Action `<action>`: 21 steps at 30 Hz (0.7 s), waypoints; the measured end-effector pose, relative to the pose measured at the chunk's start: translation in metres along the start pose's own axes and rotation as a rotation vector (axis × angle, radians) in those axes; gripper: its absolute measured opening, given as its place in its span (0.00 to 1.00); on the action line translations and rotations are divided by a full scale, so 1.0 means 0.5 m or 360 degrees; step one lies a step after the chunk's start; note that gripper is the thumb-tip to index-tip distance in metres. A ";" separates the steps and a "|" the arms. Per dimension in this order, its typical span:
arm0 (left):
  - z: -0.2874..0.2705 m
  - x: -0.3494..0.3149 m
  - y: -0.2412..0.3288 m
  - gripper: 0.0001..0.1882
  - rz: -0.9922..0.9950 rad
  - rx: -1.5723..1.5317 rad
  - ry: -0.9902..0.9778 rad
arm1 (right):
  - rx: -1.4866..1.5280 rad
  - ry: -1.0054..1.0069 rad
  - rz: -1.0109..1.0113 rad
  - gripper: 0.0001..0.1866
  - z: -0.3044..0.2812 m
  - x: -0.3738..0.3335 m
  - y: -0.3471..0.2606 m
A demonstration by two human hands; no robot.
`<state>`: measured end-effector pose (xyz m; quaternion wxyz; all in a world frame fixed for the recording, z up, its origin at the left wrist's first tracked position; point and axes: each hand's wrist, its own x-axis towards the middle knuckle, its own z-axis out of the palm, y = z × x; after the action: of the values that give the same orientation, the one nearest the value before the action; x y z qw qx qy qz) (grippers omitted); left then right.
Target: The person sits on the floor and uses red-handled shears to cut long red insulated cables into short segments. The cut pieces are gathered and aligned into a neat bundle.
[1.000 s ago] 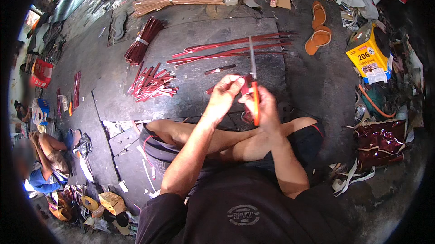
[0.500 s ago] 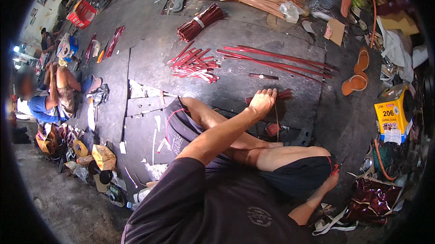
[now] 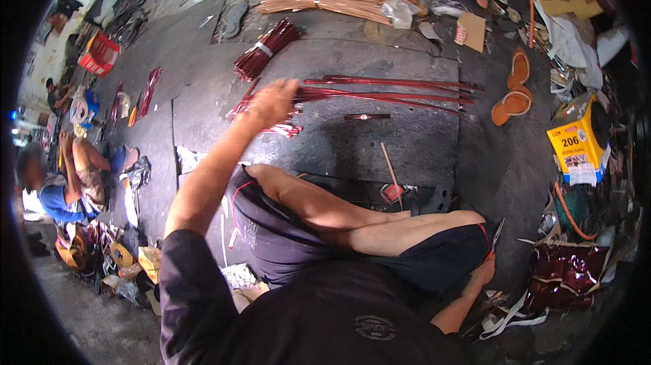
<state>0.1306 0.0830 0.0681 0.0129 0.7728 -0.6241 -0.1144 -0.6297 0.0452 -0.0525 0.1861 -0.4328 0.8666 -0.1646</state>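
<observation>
My left hand (image 3: 274,102), somewhat smeared by motion, hangs over a loose pile of short dark red strips (image 3: 283,130). Its fingers are curled, and dark red strip ends seem to stick out past the fingertips. Several long dark red strips (image 3: 400,91) lie side by side to the right of that hand. A single short strip with a pale mark (image 3: 367,117) lies nearer to me. By my right knee, my right hand (image 3: 483,271) is closed round a slim, pointed metal tool (image 3: 498,235); its handle is mostly hidden.
Farther off lie a tied dark red bundle (image 3: 266,49) and tan strip bundles (image 3: 319,0). Orange sandals (image 3: 513,104) and a yellow can (image 3: 575,144) stand at right, near glossy maroon sheets (image 3: 569,270). A seated person (image 3: 68,182) is at far left.
My left hand has moved left and away from me, from near my legs to the pile; the short strips it gripped there have left that spot. The metal tool now shows at my right hand.
</observation>
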 end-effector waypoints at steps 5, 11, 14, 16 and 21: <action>0.020 -0.059 -0.109 0.45 -0.0397 0.0187 -0.0397 | 0.0568 0.0290 0.0013 0.23 0.028 -0.005 -0.034; 0.154 0.149 0.079 0.26 0.0427 -0.0434 0.0145 | 0.1223 0.0227 0.0453 0.23 0.032 0.033 0.004; 0.203 0.183 0.124 0.22 0.0058 -0.0227 0.0178 | -0.0388 0.0422 -0.0598 0.23 -0.026 -0.049 -0.089; 0.215 0.203 0.146 0.19 0.0031 -0.0201 0.0216 | -0.0217 0.0628 -0.0674 0.22 -0.067 -0.064 -0.148; 0.210 0.211 0.078 0.16 0.0257 -0.0139 0.0209 | 0.0692 0.0198 -0.0876 0.18 -0.124 -0.184 -0.489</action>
<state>0.0935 -0.0146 -0.0449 0.0967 0.7245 -0.6766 -0.0891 -0.4392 -0.0122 0.1276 0.1694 -0.5893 0.6720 -0.4152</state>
